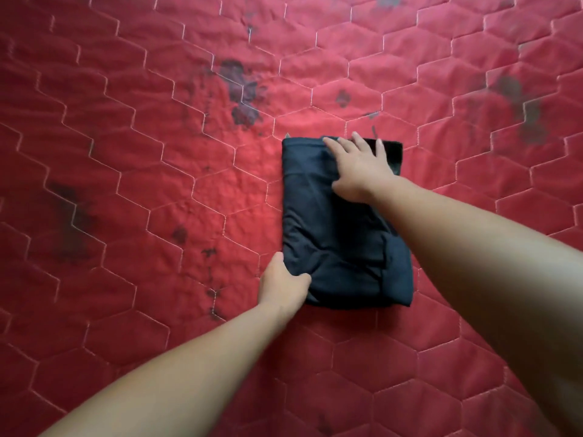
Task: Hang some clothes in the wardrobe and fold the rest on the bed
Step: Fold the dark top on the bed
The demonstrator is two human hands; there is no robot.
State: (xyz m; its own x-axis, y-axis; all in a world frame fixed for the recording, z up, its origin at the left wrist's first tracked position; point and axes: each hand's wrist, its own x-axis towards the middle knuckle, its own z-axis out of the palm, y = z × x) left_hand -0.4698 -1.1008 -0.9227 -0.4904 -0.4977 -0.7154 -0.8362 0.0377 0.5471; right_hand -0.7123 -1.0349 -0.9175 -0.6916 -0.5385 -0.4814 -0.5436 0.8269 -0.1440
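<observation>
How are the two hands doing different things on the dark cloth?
The left hand grips the folded dark cloth at its near left corner; the right hand lies flat on its far end. The left hand is curled round the edge; the right hand is spread open. Both touch the same cloth.

no readable text, labels or numbers anywhere

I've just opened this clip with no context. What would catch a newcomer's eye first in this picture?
The dark folded garment stands out, lying right of centre on the red quilted bed cover with its hexagon stitching. The right hand presses flat on the garment's far end, while the left hand grips its near left corner. Several dark blotches mark the cover, the most noticeable beyond the garment to the left.
</observation>
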